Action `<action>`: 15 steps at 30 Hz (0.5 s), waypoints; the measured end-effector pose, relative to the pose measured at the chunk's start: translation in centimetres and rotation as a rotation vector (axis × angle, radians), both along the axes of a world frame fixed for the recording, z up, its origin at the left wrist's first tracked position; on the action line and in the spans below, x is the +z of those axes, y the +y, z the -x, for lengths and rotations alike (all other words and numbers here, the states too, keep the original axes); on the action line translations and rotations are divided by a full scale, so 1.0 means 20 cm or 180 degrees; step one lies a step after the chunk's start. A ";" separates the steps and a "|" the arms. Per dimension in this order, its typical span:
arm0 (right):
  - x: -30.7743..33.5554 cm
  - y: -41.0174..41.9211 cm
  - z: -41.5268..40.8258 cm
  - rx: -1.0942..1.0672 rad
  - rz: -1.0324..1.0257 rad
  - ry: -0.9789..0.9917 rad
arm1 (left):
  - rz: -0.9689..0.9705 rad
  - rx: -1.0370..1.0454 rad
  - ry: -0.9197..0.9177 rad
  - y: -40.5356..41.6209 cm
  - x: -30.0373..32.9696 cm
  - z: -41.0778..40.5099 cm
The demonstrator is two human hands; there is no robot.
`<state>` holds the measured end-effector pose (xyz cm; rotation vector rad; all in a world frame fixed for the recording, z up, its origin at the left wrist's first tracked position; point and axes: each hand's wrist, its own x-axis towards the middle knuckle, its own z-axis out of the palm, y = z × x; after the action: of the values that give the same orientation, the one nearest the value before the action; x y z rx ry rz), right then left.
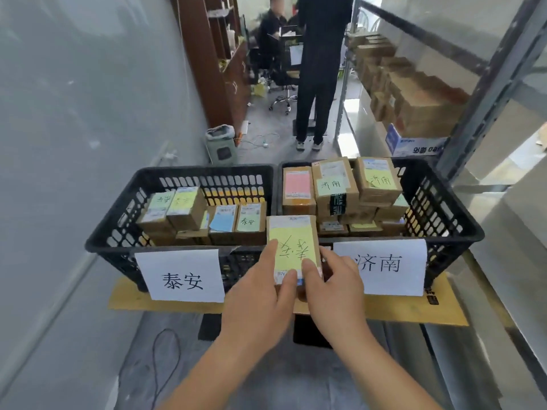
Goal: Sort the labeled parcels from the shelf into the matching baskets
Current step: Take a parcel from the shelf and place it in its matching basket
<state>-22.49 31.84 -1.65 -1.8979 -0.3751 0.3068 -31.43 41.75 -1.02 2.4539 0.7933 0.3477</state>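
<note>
Both my hands hold one small cardboard parcel [293, 244] with a yellow handwritten label, in front of the gap between two black baskets. My left hand [260, 294] grips its left side and bottom edge, thumb on the label. My right hand [334, 288] grips its right side, thumb on the lower face. The left basket [118, 232] carries a white sign reading 泰安 [182, 276] and holds several labeled parcels. The right basket [453, 220] carries a sign reading 济南 [381, 266] and is piled with parcels labeled 济南.
The baskets rest on a flat cardboard sheet [414, 309]. A metal shelf [479, 93] on the right holds more cardboard boxes [420, 108]. A person stands [316, 69] behind the baskets, another sits further back. A bin [221, 146] stands by the left wall. A cable [165, 359] lies on the floor.
</note>
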 end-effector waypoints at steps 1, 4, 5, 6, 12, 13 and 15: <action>-0.01 0.04 -0.04 0.0057 0.0011 0.0027 | -0.0045 0.0076 0.0003 0.04 0.00 -0.01; -0.03 0.18 -0.13 0.0212 0.0036 0.0095 | -0.0152 0.0223 -0.0022 0.15 -0.01 -0.01; -0.03 0.22 -0.15 0.0252 0.0025 0.0120 | -0.0183 0.0266 -0.0008 0.19 -0.03 0.00; -0.04 0.27 -0.16 0.0287 0.0015 0.0149 | -0.0215 0.0320 0.0056 0.23 -0.04 0.01; -0.10 0.56 -0.16 0.0541 0.0020 0.0273 | -0.0528 0.0628 0.0490 0.50 -0.08 0.04; -0.11 0.62 -0.16 0.0574 0.0022 0.0276 | -0.0595 0.0626 0.0506 0.55 -0.09 0.04; -0.14 0.75 -0.16 0.0600 0.0027 0.0285 | -0.0697 0.0633 0.0569 0.68 -0.12 0.05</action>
<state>-19.22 46.81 -4.37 -1.8533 -0.4938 0.5177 -32.39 55.34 -3.40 2.6428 1.1337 0.3043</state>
